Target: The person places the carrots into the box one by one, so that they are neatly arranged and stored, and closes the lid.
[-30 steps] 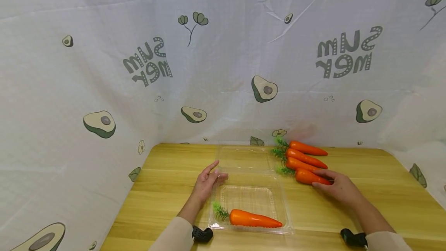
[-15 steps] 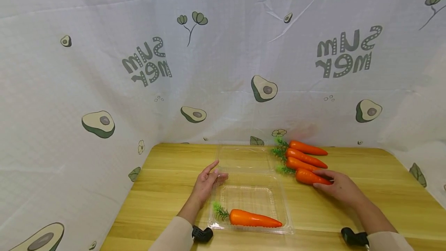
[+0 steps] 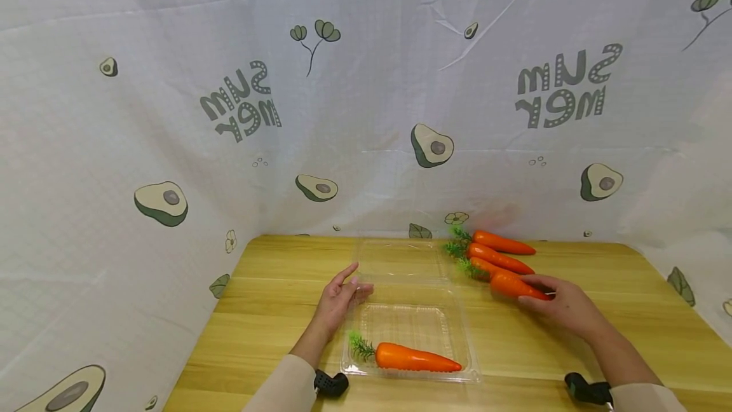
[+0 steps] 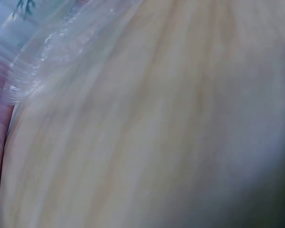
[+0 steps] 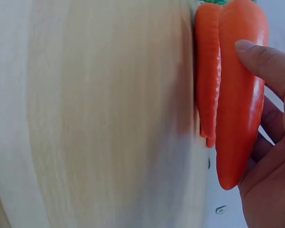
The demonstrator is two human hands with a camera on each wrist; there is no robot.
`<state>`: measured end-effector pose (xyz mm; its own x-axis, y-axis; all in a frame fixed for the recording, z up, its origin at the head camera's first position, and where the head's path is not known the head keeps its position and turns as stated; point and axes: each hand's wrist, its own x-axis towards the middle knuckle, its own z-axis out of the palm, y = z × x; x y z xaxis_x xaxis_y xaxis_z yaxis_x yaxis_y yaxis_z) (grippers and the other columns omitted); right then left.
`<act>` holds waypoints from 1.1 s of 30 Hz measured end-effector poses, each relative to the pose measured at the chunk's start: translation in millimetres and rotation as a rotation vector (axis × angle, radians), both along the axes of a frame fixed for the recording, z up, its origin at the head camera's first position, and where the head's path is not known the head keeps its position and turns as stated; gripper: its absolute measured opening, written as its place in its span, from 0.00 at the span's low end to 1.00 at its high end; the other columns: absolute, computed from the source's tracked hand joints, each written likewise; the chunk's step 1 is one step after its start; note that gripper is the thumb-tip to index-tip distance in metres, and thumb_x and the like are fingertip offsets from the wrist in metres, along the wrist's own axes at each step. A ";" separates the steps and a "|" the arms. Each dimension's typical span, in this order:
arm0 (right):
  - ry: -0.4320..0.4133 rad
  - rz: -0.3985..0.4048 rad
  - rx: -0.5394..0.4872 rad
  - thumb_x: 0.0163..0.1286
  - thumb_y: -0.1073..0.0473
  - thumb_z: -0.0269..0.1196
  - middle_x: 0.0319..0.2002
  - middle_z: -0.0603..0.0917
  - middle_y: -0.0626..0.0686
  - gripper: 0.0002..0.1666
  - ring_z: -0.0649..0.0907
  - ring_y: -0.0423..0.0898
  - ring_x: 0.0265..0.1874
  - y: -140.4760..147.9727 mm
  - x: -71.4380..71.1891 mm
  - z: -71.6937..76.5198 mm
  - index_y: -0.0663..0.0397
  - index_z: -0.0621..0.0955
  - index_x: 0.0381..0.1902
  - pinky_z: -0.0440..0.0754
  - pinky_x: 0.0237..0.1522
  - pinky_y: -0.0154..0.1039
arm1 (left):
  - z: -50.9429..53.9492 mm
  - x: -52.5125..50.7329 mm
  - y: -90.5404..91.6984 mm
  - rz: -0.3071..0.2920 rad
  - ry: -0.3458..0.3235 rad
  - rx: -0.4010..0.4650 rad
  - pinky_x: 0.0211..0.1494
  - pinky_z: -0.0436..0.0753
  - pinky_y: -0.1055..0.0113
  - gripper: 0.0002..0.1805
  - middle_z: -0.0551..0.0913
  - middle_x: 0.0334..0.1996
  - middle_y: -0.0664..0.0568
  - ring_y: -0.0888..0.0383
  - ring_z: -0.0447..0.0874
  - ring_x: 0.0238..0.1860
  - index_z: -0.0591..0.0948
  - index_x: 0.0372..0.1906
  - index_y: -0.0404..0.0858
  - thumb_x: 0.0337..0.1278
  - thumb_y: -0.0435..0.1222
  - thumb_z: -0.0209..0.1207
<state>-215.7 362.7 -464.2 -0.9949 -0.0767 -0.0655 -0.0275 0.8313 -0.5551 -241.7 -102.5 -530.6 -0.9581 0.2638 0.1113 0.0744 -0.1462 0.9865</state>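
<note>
Carrots, five in view, all orange: one in the box, one held, three by the cloth. Nearest the camera: cuffs of two light sleeves (image 3: 283, 386), each with a black wrist unit (image 3: 332, 384) just past it. Next, a clear plastic box (image 3: 406, 320) on the wooden desk (image 3: 274, 310), hinged side away. First carrot (image 3: 417, 358) lies in it along the near wall, green top left, tip right. Left hand (image 3: 336, 301) sits at the box's left edge; grip apart, index finger extended, some fingertips seen through the plastic (can't tell how firmly it touches). Right hand (image 3: 563, 307) is out to the right of the box; its grip is clamped on the held carrot (image 3: 509, 285), thumb on one side, fingers on the other, around the tapered half. Right wrist view shows the thumb flat on the skin (can't tell if the root is off the desk). Just behind it, a row of three other carrots (image 3: 503, 242), tops left, tips right; nearest of these is partly covered by the held one. Box lid (image 3: 403, 256) lies folded back on the desk, left of the row. Behind everything, white cloth (image 3: 366, 81) printed with avocados, leaves and mirrored "summer" lettering.
</note>
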 end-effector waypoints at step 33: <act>0.115 0.016 -0.061 0.66 0.42 0.71 0.57 0.81 0.69 0.36 0.80 0.57 0.46 -33.4 8.7 24.7 0.59 0.80 0.63 0.80 0.40 0.36 | 3.2 1.1 1.4 0.013 -0.029 -0.027 0.65 0.83 0.59 0.32 0.85 0.56 0.31 0.45 0.86 0.59 0.57 0.81 0.37 0.82 0.44 0.47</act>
<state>-207.0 329.2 -439.5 -0.9942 -0.0935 0.0539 -0.1071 0.7948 -0.5973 -240.6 -101.1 -527.4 -0.9642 0.2539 0.0768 0.0476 -0.1192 0.9917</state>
